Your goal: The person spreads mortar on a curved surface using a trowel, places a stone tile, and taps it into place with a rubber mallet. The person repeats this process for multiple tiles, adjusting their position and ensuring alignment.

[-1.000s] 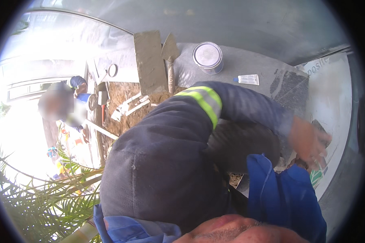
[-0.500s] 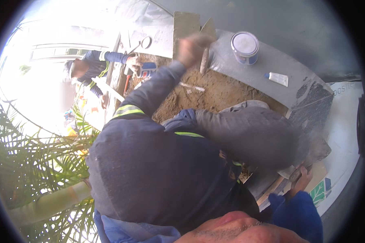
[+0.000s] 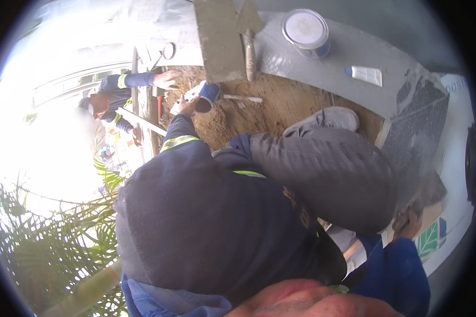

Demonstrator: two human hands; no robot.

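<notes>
My left hand (image 3: 188,104) is closed on the side of a blue and white can (image 3: 209,96), which is tilted with its dark open end toward me. A co-worker's open hand (image 3: 166,79) hovers just beyond, apart from the can. At the lower right, my right hand (image 3: 411,224) wraps round the handle of a flat trowel (image 3: 432,191) with a dull grey blade; its fingers are partly hidden. A pointed trowel (image 3: 249,45) rests on the grey ledge, beside a rectangular mortar-coated board (image 3: 219,42).
A white-lidded can (image 3: 304,30) and a white tube (image 3: 367,75) stand and lie on the grey ledge (image 3: 349,53). Brown soil (image 3: 280,103) fills the bed below, with a pale stick (image 3: 243,99) and my shoe (image 3: 336,118). Palm fronds (image 3: 47,248) crowd the left.
My left hand has left the pointed trowel on the ledge, moved left and taken the blue can. The co-worker's hand, which held that can, has let go. My right hand still grips the flat trowel.
</notes>
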